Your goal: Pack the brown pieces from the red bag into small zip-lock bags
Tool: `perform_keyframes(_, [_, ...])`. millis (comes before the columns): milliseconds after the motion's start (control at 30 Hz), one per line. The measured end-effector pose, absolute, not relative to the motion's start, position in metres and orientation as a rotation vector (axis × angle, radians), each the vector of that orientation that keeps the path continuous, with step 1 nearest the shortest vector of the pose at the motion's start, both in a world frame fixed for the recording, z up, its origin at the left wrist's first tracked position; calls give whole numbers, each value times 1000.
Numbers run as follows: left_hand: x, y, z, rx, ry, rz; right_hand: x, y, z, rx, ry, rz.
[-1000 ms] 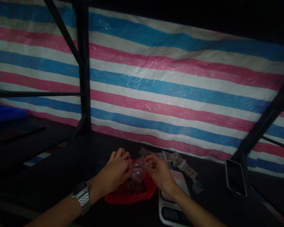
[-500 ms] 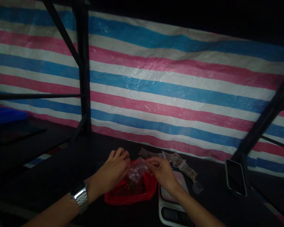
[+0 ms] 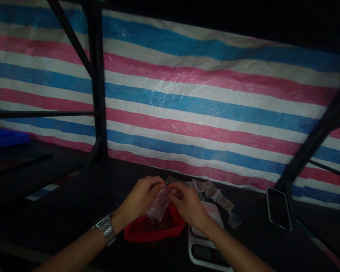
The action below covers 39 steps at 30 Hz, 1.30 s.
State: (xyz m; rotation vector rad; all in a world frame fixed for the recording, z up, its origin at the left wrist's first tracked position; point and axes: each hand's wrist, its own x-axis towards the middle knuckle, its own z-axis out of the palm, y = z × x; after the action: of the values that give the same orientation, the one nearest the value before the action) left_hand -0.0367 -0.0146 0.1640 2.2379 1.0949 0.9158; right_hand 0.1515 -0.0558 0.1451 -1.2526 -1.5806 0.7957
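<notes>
A small clear plastic bag (image 3: 158,206) hangs between my two hands, above a red bag-lined container (image 3: 147,237) with dark loose contents. My left hand (image 3: 143,196), with a metal-band watch on its wrist, pinches the bag's upper left edge. The thumb and fingers of my right hand (image 3: 187,202) close on its upper right edge. Under my right forearm lies a white digital scale (image 3: 197,245), partly covered by the arm. Several filled clear packets (image 3: 222,200) rest in a row behind the scale.
A small clear cup (image 3: 234,220) stands right of the scale. Farther right, a phone (image 3: 279,208) leans by a black metal post (image 3: 300,162). A striped plastic sheet (image 3: 204,98) closes off the back. At the far left is a blue tray (image 3: 7,138).
My hands have come closer together at the top of the bag, my left hand moving right and turning. The plastic bag now hangs more upright between them.
</notes>
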Motion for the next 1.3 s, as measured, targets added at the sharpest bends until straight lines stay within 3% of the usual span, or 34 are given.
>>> perform_keyframes(167, [-36, -15, 162, 2112, 1122, 1030, 181, -55, 148, -1349, -1382, 851])
perform_keyframes(400, [-54, -18, 153, 2116, 1166, 1103, 322, -130, 171, -1653, -990, 674])
perform_keyframes(567, [-51, -20, 152, 2167, 1128, 1095, 395, -195, 123, -2010, -893, 467])
perform_keyframes(667, [-40, -21, 151, 2211, 1094, 1070, 412, -209, 84, -2178, -1132, 189])
perform_keyframes(800, [-25, -24, 149, 2270, 1056, 1017, 421, -186, 74, -2234, -1301, -58])
perform_keyframes(1100, [-12, -43, 151, 2354, 1018, 904, 388, -41, 109, -2147, -1800, 264])
perform_keyframes(1300, [-30, -54, 152, 2388, 1014, 889, 378, -17, 113, -2171, -1831, 225])
